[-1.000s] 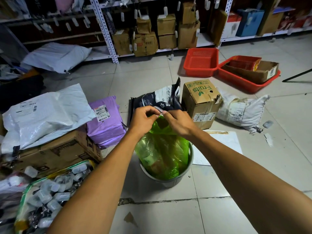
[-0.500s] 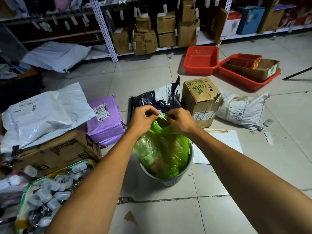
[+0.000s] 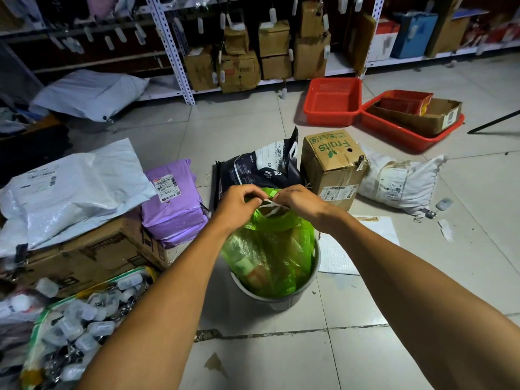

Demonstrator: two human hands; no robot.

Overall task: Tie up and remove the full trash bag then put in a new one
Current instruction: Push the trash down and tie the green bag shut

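A full green trash bag (image 3: 270,254) sits in a round grey bin (image 3: 277,301) on the tiled floor in the middle of the view. Its top is gathered into a neck, and a white drawstring (image 3: 271,205) runs between my two hands just above it. My left hand (image 3: 239,202) pinches the string and bag top from the left. From the right, my right hand (image 3: 295,199) grips the same string. The fingertips of both hands nearly touch over the bag's neck. No new bag is in view.
Behind the bin stand a dark pet-food bag (image 3: 259,167) and a "Fruits" carton (image 3: 332,164). A purple parcel (image 3: 171,201), white mailers and cartons crowd the left. Red trays (image 3: 332,101) and shelving lie farther back. A white sheet (image 3: 354,243) lies right of the bin.
Both hands have stayed together over the bag's neck, working the top. The white drawstring now shows stretched between them and the gathered top stands slightly higher.
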